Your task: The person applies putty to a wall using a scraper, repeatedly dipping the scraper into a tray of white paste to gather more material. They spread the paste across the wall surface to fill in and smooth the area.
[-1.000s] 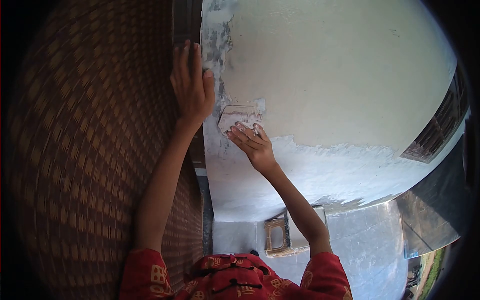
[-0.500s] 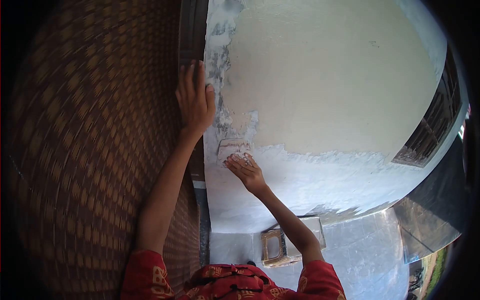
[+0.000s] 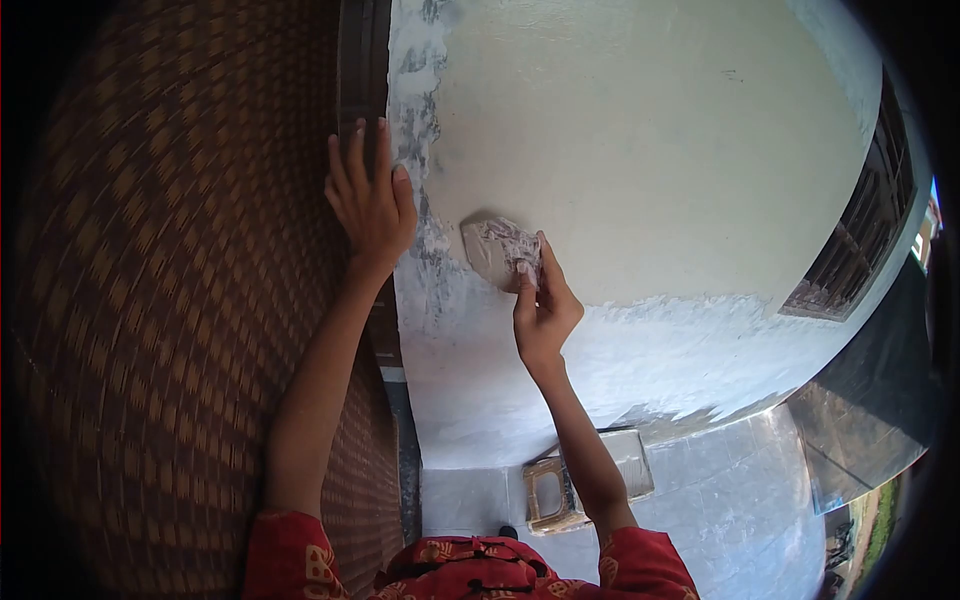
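Observation:
In front of me is a wall point(image 3: 640, 150) with a beige upper area, a whitish band lower down and patchy, smeared filler along its left edge. My right hand point(image 3: 546, 312) pinches a flat putty spreader point(image 3: 492, 252) between thumb and fingers. Pale putty coats the spreader's face, and its blade side points left, close over the beige paint. Higher and to the left, my left hand point(image 3: 372, 208) lies with fingers stretched out over the dark door frame point(image 3: 362, 70), its thumb by the wall's corner.
A woven bamboo panel point(image 3: 190, 250) fills the left side. Below, a wooden stool-like frame point(image 3: 548, 495) and a pale tray-like container point(image 3: 628, 462) are on the grey floor point(image 3: 720, 490). A slatted window point(image 3: 850, 230) is set in the wall at right.
My right hand has lifted from the lower white band, moving up and right, and the spreader has turned so its putty-smeared face shows. My left hand stays at the corner, fingers slightly more spread.

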`<state>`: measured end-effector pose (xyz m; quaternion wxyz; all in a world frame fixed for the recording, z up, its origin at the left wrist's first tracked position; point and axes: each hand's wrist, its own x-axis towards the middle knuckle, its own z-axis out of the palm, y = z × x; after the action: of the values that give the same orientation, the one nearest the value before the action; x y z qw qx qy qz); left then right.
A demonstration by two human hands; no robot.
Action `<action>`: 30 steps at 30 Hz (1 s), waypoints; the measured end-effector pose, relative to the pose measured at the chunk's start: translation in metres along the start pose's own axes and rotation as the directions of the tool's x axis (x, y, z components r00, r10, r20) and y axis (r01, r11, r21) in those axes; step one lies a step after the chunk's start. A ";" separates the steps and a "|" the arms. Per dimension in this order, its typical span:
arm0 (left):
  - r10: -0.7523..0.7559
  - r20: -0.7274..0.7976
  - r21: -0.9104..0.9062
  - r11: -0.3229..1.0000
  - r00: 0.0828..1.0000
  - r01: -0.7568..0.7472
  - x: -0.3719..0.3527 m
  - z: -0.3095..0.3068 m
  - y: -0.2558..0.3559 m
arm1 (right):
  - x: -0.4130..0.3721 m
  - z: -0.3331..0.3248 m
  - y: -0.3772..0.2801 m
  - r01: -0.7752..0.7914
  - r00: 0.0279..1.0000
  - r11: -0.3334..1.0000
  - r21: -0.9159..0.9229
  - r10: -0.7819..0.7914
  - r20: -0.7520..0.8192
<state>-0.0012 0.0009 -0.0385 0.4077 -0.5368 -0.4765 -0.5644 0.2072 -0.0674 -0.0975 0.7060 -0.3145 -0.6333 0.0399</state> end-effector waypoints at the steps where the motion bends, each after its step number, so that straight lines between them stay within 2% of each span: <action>1: 0.003 0.000 0.029 1.000 1.000 -0.003 0.000 0.000 0.001 | 0.001 0.001 0.002 -0.005 1.000 1.000 0.001 0.005 0.003; 3: 0.013 -0.008 0.035 0.999 1.000 -0.013 0.000 0.001 0.001 | 0.004 0.006 0.005 0.015 0.999 0.997 -0.079 -0.018 -0.037; 5: 0.023 -0.015 0.042 0.999 1.000 -0.023 -0.001 0.001 -0.001 | 0.014 -0.002 0.018 0.143 0.977 0.983 -0.115 -0.158 -0.141; 7: 0.026 0.026 0.064 0.998 0.999 -0.028 -0.002 0.000 0.000 | 0.019 -0.015 0.013 0.079 0.965 0.988 -0.134 -0.110 -0.240; 8: 0.028 0.024 0.066 0.997 0.999 -0.029 -0.001 0.000 0.000 | 0.019 -0.015 0.007 0.080 0.964 0.988 -0.131 -0.111 -0.241; 10: 0.022 0.019 0.031 0.999 1.000 -0.023 -0.002 0.001 0.001 | 0.018 -0.011 -0.002 0.096 0.950 0.995 0.037 -0.080 -0.301; 13: -0.002 0.022 0.034 0.999 1.000 0.001 -0.002 -0.001 0.001 | 0.000 0.015 0.009 0.188 0.977 0.980 -0.067 -0.194 -0.088; 14: -0.003 0.026 0.033 0.999 1.000 0.002 -0.003 0.000 0.001 | 0.000 0.015 0.011 0.184 0.978 0.980 -0.069 -0.190 -0.087; 16: -0.002 -0.028 0.006 1.000 1.000 0.002 -0.002 0.003 0.000 | 0.001 0.017 0.014 0.080 0.987 0.996 -0.046 -0.085 -0.134; 17: 0.001 -0.032 0.008 1.000 0.999 -0.001 -0.002 0.004 0.000 | 0.004 0.009 0.026 0.126 0.970 0.988 -0.091 -0.142 -0.198; 19: 0.001 -0.028 -0.010 1.000 1.000 -0.001 -0.004 0.005 0.000 | 0.013 -0.006 0.013 0.040 0.944 0.998 0.053 -0.021 -0.329; 20: 0.003 -0.031 -0.006 1.000 1.000 -0.003 -0.003 0.006 -0.002 | 0.014 -0.008 0.009 0.025 0.931 0.981 0.190 0.047 -0.361; 21: -0.001 -0.031 -0.020 1.000 1.000 0.000 -0.003 0.006 -0.002 | 0.013 -0.005 0.009 0.023 0.931 0.981 0.191 0.048 -0.361; 24: -0.001 -0.023 -0.035 0.999 1.000 0.000 -0.004 0.004 0.000 | -0.002 0.016 0.007 0.022 0.994 0.997 0.070 -0.014 -0.110; 25: 0.002 -0.029 -0.029 1.000 1.000 -0.002 -0.002 0.003 0.000 | -0.001 0.026 0.007 0.102 0.991 0.994 0.036 -0.098 -0.096; 27: 0.008 -0.008 -0.006 1.000 1.000 -0.008 -0.003 0.001 0.002 | 0.002 0.028 0.014 0.078 0.992 0.995 0.064 -0.072 -0.103; 29: 0.009 0.000 0.025 1.000 1.000 -0.009 -0.002 0.000 0.001 | 0.009 0.013 0.032 0.173 0.958 0.982 -0.077 -0.186 -0.216; 30: 0.019 -0.007 0.011 1.000 1.000 -0.019 -0.004 0.002 0.000 | 0.011 0.002 0.021 0.038 0.976 0.999 -0.008 -0.039 -0.216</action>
<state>0.0001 0.0029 -0.0427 0.4177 -0.5371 -0.4733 -0.5596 0.2151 -0.0449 -0.0989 0.7707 -0.3059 -0.5589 -0.0093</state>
